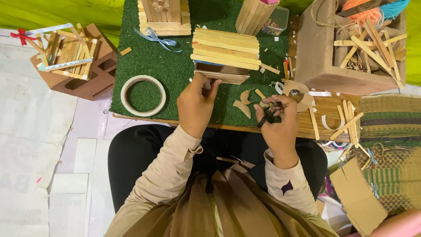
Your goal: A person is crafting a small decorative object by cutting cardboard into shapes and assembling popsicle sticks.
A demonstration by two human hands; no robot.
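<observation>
The left hand (196, 104) rests on the green turf mat (175, 66), fingers curled and pressed against the near edge of the small stick house (224, 55), steadying it. The right hand (277, 123) is closed around a dark slender tool (268, 115), pinched between thumb and fingers; what kind of tool it is cannot be told at this size. The stick house sits at mid-mat, directly ahead of the left hand, its roof of flat wooden sticks facing up. Curved cardboard offcuts (242, 103) lie between the two hands. Judged step: trimming or fitting a small part while the house is held in place. The next move calls for a steady left-hand brace and fine control of the tool tip. Outward lie a tape roll (143, 95) at left and a cardboard box of spare sticks (351, 48) at right.
</observation>
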